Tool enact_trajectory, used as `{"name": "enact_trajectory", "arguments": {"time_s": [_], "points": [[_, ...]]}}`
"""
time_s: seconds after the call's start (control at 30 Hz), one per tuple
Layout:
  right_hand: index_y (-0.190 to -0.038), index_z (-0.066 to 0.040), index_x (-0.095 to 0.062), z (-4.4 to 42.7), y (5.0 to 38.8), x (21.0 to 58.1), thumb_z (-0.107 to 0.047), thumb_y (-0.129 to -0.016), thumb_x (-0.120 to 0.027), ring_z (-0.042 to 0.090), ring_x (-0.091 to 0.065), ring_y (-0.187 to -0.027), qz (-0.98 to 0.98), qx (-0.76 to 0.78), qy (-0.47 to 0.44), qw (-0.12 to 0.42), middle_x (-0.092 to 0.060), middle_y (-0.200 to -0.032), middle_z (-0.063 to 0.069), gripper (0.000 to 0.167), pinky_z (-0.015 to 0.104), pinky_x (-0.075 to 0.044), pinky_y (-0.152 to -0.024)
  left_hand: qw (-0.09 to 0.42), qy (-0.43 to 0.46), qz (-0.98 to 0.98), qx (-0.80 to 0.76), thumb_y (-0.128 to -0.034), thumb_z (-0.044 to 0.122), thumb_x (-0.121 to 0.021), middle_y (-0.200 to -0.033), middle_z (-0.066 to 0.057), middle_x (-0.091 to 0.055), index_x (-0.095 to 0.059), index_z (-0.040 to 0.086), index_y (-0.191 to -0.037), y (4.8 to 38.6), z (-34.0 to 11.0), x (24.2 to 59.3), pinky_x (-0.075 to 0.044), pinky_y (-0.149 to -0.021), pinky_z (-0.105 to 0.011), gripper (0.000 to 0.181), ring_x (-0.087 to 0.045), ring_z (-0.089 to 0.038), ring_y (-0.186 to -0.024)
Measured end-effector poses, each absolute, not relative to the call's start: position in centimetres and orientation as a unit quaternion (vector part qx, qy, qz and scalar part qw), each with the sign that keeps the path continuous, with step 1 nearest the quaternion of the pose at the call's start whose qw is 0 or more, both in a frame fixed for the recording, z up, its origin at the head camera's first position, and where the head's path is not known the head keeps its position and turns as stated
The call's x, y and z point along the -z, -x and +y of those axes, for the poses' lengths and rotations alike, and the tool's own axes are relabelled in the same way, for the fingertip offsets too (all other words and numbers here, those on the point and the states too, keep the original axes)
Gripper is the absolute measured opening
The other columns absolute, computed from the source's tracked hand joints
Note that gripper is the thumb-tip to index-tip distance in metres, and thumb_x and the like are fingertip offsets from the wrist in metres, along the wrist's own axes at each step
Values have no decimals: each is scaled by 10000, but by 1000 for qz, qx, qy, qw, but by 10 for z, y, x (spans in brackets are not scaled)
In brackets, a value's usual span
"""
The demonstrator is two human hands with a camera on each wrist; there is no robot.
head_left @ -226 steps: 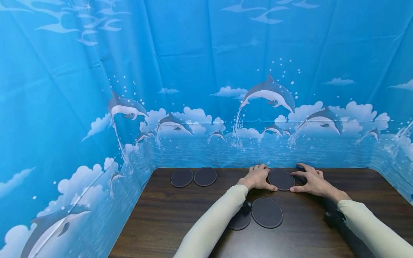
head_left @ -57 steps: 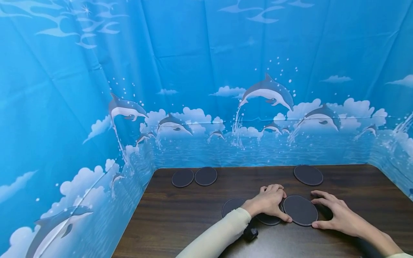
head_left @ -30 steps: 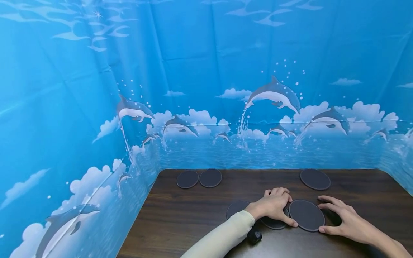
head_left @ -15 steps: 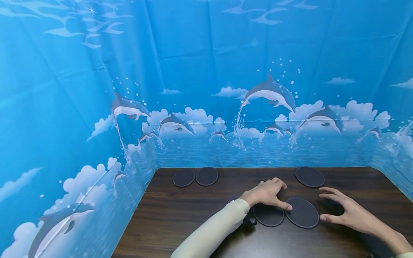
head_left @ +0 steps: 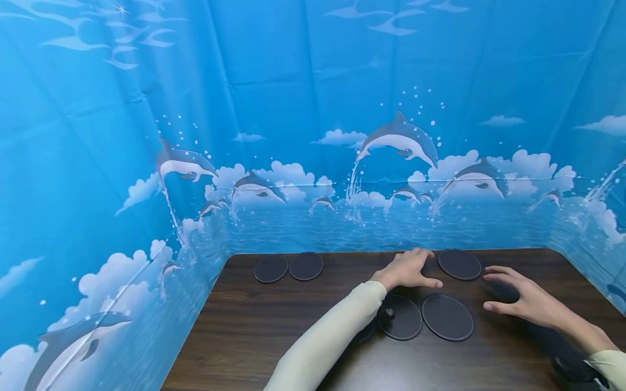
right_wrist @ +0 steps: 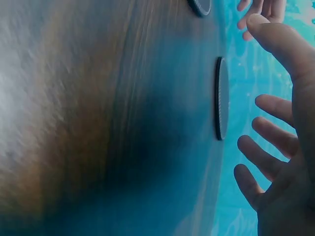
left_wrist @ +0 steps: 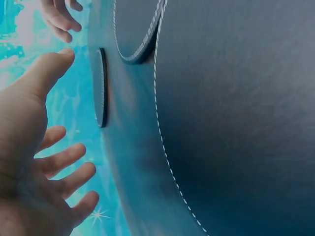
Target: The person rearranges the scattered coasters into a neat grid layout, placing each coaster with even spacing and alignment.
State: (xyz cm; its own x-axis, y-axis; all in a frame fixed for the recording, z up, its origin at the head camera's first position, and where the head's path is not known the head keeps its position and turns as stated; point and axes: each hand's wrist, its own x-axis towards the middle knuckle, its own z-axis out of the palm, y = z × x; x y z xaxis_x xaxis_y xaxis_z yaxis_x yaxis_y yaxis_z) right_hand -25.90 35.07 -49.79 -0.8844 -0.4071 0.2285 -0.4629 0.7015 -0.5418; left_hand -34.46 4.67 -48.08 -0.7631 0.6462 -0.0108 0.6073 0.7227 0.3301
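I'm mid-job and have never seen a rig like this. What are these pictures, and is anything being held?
There's no robot: a person works bare-handed. The wide picture comes from a head-worn camera looking forward and down; each close, sideways-looking one comes from a camera on a wrist. On the dark wooden table lie round, flat, dark discs: two at the back left, one at the back right, three nearer, one of those mostly hidden by the left sleeve. A blue dolphin-print sheet stands behind. The left hand and right hand are open, either side of the back right disc, holding nothing.
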Motion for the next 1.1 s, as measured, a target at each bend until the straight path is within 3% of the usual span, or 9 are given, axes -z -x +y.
{"name": "enact_trajectory", "arguments": {"time_s": [0.43,0.67,1.1], "points": [[-1329,52,-605,347,300,502,-395,-866,-826,574,-407,-1259,-932,-283,-225,27,-433,-1409,312,680,763,-381,-873,71,-294,944,-131,-906,649,-653,-1528,48,-408,-373,253,-1578,370,49,483,-266,-1156,-452,829,-386,-170,-1402],[-1370,86,-555,347,315,503,-470,-877,-781,606,-295,-1300,-949,-245,-197,27,-350,-1454,355,777,767,-227,-897,74,-280,951,-106,-900,663,-649,-1590,56,-334,-266,272,-1621,383,59,473,-237,-1171,-452,905,-325,-176,-1449],[-1424,150,-444,353,323,518,-569,-887,-723,629,-284,-1261,-967,-208,-148,15,-302,-1437,418,940,712,-255,-823,91,-258,961,-33,-890,734,-585,-1585,71,-325,-253,311,-1623,380,83,488,-219,-1177,-431,910,-307,-160,-1454]]}}
